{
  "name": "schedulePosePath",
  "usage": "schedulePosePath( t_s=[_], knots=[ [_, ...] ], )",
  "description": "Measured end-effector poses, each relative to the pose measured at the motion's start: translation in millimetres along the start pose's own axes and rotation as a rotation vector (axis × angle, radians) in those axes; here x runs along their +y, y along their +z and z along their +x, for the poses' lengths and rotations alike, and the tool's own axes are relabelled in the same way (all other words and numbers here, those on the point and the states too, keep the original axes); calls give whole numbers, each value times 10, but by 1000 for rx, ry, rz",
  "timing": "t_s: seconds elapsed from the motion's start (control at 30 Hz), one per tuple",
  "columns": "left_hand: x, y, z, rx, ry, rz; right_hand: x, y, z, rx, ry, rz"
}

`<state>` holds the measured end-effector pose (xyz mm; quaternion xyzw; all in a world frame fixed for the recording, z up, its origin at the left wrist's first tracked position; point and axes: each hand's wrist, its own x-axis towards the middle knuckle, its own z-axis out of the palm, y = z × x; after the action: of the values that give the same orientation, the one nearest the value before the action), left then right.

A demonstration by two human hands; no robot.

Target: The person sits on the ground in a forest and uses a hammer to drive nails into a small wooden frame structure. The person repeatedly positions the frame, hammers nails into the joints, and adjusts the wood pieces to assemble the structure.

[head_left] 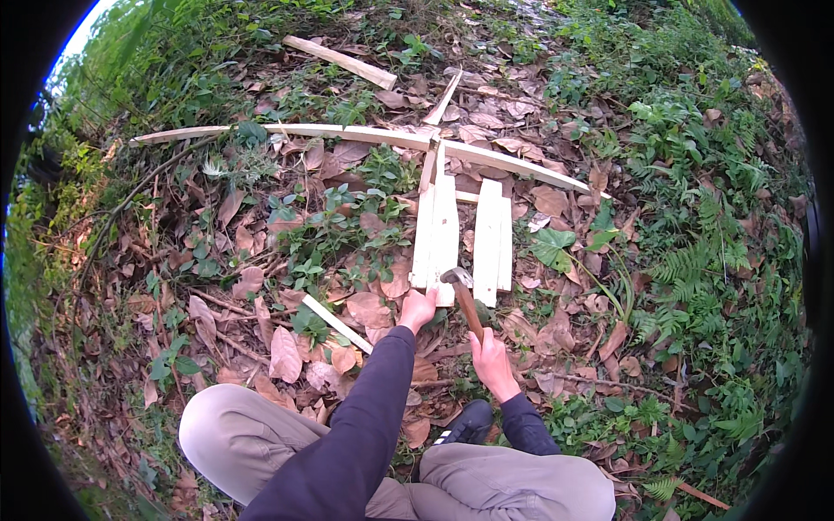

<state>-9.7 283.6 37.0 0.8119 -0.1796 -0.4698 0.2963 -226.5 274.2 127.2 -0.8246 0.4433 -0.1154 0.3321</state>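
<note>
My right hand (493, 365) is closed round the wooden handle of a hammer (467, 306). The hammer's metal head is over the near end of a pale wooden board (445, 234), toward its right edge. At that same end my left hand (419, 310) rests with its fingers pressed together; whatever they pinch is too small to make out. Another narrow board (424, 236) lies along the left side of this one. Across a gap to the right is a second pair of pale boards (488, 247), roughly parallel to the first.
Beyond the boards, a long wooden strip (347, 132) stretches across the leafy ground. Farther off lie a wood piece (340, 61) and a pointed splinter (445, 97). A short strip (337, 324) is left of my left hand. Green plants (695, 252) grow on the right.
</note>
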Motion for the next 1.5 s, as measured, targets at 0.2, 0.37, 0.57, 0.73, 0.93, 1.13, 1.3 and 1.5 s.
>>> schedulePosePath(
  t_s=[0.2, 0.37, 0.57, 0.73, 0.93, 1.13, 1.3, 1.5],
  knots=[
    [-103, 30, 82, 36, -19, 30, -230, -52, -95, 216, -53, 82],
    [-9, 37, 54, -46, 48, 23, 81, 70, 12, 11, 40, -101],
    [-63, 7, -20, 52, 10, 7, -108, 15, -73, 207, -98, 28],
    [-38, -26, 40, 18, 56, -1, 23, -3, 147, -3, -66, -138],
    [-9, 44, 31, 20, 22, 8, -9, -10, 43, 183, -89, -53],
    [-247, 17, 89, 67, 37, 117, -70, -81, 164, 144, -104, 38],
    [-60, 62, 61, 21, 39, 59, 63, 62, 19, 147, -71, -46],
    [-213, -55, 10, 12, 63, 28, -203, -51, 53, 175, -83, 44]
  ],
)
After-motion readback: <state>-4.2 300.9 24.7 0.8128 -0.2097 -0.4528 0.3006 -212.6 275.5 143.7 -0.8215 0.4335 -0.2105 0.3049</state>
